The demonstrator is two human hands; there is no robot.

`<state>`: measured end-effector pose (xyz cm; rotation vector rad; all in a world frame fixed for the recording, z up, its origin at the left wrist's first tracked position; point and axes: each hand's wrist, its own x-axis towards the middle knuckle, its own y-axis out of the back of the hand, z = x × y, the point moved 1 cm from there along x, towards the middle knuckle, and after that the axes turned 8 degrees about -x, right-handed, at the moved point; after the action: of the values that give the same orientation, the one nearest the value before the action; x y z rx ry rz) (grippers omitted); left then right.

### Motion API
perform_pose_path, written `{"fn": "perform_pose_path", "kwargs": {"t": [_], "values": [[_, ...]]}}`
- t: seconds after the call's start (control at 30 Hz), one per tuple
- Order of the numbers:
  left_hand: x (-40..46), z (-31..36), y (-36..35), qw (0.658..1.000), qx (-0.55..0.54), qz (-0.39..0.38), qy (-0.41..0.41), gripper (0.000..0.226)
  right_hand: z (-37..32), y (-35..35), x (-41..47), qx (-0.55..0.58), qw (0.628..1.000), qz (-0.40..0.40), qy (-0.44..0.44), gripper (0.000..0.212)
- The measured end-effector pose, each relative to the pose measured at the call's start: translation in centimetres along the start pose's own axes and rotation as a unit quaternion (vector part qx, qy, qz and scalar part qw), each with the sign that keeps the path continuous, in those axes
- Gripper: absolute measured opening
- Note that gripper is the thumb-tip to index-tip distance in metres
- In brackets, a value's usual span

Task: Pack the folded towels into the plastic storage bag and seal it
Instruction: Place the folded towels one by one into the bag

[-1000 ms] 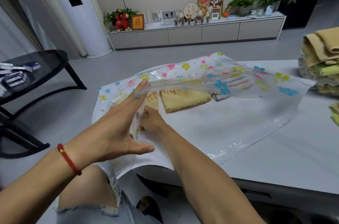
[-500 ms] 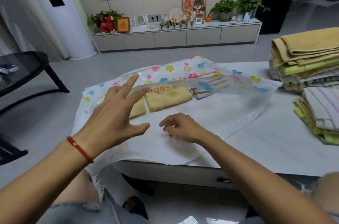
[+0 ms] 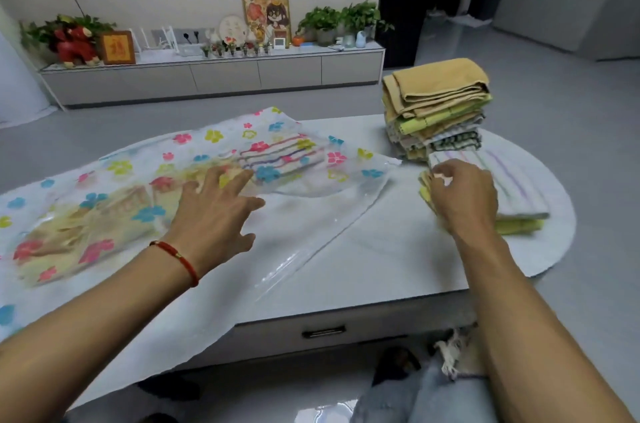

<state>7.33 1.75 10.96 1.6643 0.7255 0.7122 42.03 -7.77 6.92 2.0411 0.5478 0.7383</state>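
Left hand (image 3: 214,211) rests flat, fingers spread, on the plastic storage bag (image 3: 194,180) lying on the desk (image 3: 381,249), some towels already inside. Right hand (image 3: 462,194) has its grip closed on the striped towel (image 3: 512,180) topping the near pile; best to lift it by the folded edge so it stays flat. Tall towel stack (image 3: 436,107) waits behind.

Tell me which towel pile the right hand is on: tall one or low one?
The low pile, nearest the table's right edge, topped by a white towel with purple stripes. The right hand grips its near-left corner. The tall stack, topped by a tan towel, sits behind, untouched.
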Motion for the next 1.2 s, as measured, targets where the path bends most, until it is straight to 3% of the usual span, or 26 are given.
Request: {"fn": "perform_pose_path", "kwargs": {"t": [0.07, 0.2, 0.37, 0.5, 0.67, 0.8, 0.93, 1.03, 1.13, 1.2], "values": [[1.4, 1.2, -0.5, 1.000, 0.012, -0.007, -0.007, 0.063, 2.7, 0.5, 2.8, -0.049, 0.996, 0.006, -0.077, 0.038], [3.7, 2.7, -1.4, 0.999, 0.032, -0.028, -0.024, 0.068, 7.0, -0.2, 6.5, -0.113, 0.975, -0.103, -0.160, 0.048], [5.0, 2.4, -1.0, 0.998, 0.034, -0.032, -0.033, 0.076, 9.1, -0.5, 8.7, -0.120, 0.968, -0.125, -0.182, 0.052], [5.5, 1.3, 0.7, 1.000, 0.006, -0.019, -0.019, 0.075, 8.4, 0.1, 9.5, -0.170, 0.977, -0.100, -0.080, 0.059], [6.0, -0.8, 3.3, 1.000, -0.018, 0.012, -0.009, 0.081, 7.4, 2.0, 9.7, -0.057, 0.960, -0.259, -0.087, 0.066], [6.5, -2.6, 5.3, 0.999, -0.032, 0.031, -0.026, 0.091, 6.7, 2.6, 9.0, 0.142, 0.957, -0.238, -0.081, 0.035], [7.1, -4.2, 6.8, 0.998, -0.045, 0.017, -0.028, 0.106, 4.4, 2.8, 7.4, 0.346, 0.880, -0.327, -0.007, 0.047], [7.2, -4.8, 7.8, 0.999, -0.048, 0.010, -0.021, 0.117, 0.4, 1.9, 5.8, 0.457, 0.755, -0.465, 0.067, 0.049], [7.0, -5.2, 8.6, 0.999, -0.046, 0.002, -0.017, 0.120, -5.8, -0.2, 4.0, 0.487, 0.662, -0.559, 0.112, 0.051], [7.1, -5.4, 9.1, 0.999, -0.046, -0.006, -0.018, 0.121, -10.7, -2.5, 2.7, 0.469, 0.626, -0.607, 0.138, 0.049]]}}
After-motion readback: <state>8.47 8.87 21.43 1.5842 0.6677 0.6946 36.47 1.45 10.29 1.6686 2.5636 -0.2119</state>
